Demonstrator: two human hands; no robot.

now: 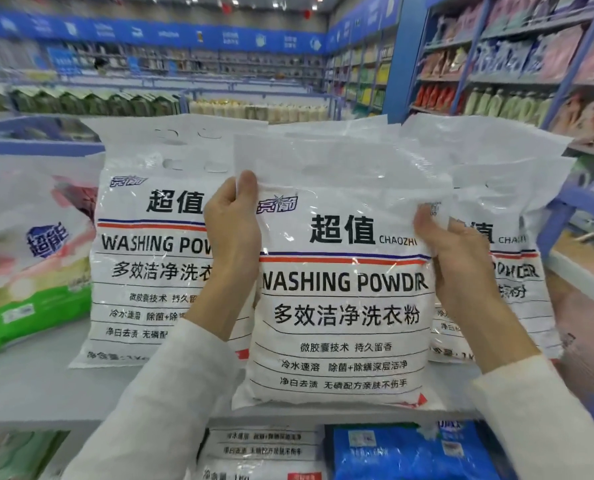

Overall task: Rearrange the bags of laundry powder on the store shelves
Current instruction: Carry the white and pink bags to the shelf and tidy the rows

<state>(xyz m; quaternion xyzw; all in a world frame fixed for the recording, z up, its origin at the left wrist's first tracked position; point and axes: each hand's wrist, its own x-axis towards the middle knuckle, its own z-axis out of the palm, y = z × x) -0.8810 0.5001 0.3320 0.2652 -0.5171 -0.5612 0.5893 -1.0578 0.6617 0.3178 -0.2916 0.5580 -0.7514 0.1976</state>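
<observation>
Presently the front bag [340,306] is gripped at both upper sides by the left hand [233,230] and right hand [462,258], upright at the front edge of the shelf [29,393]; it is best kept level and pushed squarely back on that shelf.

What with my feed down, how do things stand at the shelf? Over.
Left hand and right hand each pinch front bag at its upper sides. Bag upright, at shelf front. More white bags close behind it.
</observation>
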